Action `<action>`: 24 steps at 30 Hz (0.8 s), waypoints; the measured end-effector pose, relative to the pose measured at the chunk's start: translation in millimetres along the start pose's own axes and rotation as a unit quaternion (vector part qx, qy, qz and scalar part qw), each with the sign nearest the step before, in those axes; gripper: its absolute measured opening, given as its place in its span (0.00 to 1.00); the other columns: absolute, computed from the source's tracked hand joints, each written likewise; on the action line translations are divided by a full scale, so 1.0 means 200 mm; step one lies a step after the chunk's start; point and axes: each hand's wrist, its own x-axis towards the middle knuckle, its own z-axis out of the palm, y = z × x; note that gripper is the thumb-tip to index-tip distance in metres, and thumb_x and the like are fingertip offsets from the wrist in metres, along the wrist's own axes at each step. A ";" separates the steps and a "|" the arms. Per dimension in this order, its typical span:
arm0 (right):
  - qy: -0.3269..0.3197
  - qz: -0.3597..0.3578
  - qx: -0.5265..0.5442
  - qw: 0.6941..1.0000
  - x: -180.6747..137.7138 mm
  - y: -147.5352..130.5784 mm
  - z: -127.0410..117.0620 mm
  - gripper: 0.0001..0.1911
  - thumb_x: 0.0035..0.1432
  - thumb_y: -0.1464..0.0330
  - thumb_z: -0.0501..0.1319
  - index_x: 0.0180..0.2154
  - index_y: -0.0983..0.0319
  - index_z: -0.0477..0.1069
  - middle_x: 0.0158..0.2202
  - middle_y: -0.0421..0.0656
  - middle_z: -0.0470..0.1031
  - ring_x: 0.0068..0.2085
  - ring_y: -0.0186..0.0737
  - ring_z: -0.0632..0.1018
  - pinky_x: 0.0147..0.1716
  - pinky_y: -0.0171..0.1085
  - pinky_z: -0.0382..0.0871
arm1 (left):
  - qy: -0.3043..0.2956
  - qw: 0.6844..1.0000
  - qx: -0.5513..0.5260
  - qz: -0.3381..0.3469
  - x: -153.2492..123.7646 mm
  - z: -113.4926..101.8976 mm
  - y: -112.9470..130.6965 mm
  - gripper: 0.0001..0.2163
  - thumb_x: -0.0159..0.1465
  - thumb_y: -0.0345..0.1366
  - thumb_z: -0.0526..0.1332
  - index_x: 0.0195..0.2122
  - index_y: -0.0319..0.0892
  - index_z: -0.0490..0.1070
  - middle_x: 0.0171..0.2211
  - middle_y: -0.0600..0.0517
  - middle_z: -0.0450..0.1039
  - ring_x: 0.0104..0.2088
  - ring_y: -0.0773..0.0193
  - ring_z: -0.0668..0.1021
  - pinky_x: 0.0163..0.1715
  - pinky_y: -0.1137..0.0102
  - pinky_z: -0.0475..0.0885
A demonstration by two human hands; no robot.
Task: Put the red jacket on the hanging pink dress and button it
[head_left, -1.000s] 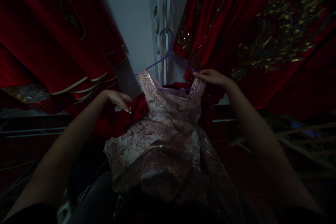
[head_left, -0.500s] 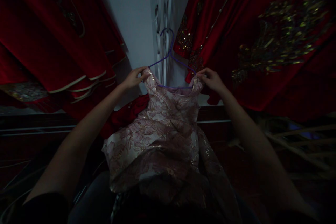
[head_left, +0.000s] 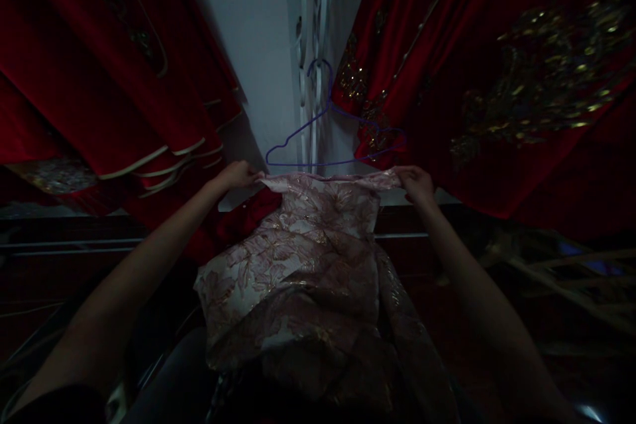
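Note:
A small pink dress (head_left: pixel 308 258) with a gold leaf pattern hangs down in front of me. My left hand (head_left: pixel 237 175) pinches its left shoulder and my right hand (head_left: pixel 417 184) pinches its right shoulder, stretching the neckline flat between them. A thin purple wire hanger (head_left: pixel 328 132) hangs just above the neckline, its hook over white bars, and the dress shoulders now sit below the hanger's arms. A red cloth (head_left: pixel 248 215) lies behind the dress at the left.
Red velvet garments with cream trim (head_left: pixel 124 93) hang at the left. Red garments with gold embroidery (head_left: pixel 521 79) hang at the right. A white wall (head_left: pixel 248 26) shows between them. A dark ledge (head_left: pixel 74 238) runs behind at waist height.
My left hand left the red cloth and took the dress's left shoulder. Both hands then pulled the shoulders down and apart, off the hanger's arms.

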 end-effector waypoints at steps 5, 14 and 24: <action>-0.055 -0.120 0.019 0.991 -0.26 -0.09 0.00 0.16 0.52 0.55 0.62 0.35 0.60 0.71 0.32 0.44 0.76 0.32 0.39 0.75 0.33 0.39 0.71 | -0.014 0.982 0.049 0.180 -0.04 0.03 0.28 0.08 0.56 0.35 0.57 0.31 0.42 0.76 0.29 0.50 0.77 0.29 0.63 0.77 0.28 0.72 0.64; -0.045 -0.239 -0.044 0.969 -0.41 -0.14 -0.02 0.12 0.61 0.58 0.56 0.39 0.59 0.68 0.39 0.44 0.72 0.41 0.40 0.73 0.43 0.41 0.66 | 0.188 0.924 0.016 0.332 0.18 0.27 0.83 0.13 0.67 0.38 0.52 0.42 0.39 0.74 0.46 0.44 0.75 0.47 0.59 0.75 0.48 0.65 0.68; 0.060 -0.197 -0.028 0.978 -0.40 -0.16 -0.04 0.14 0.60 0.56 0.57 0.38 0.60 0.67 0.35 0.42 0.72 0.38 0.39 0.73 0.41 0.40 0.66 | 0.380 0.892 -0.110 0.217 -0.19 0.56 0.93 0.09 0.66 0.38 0.56 0.39 0.46 0.76 0.45 0.53 0.78 0.44 0.62 0.75 0.52 0.59 0.62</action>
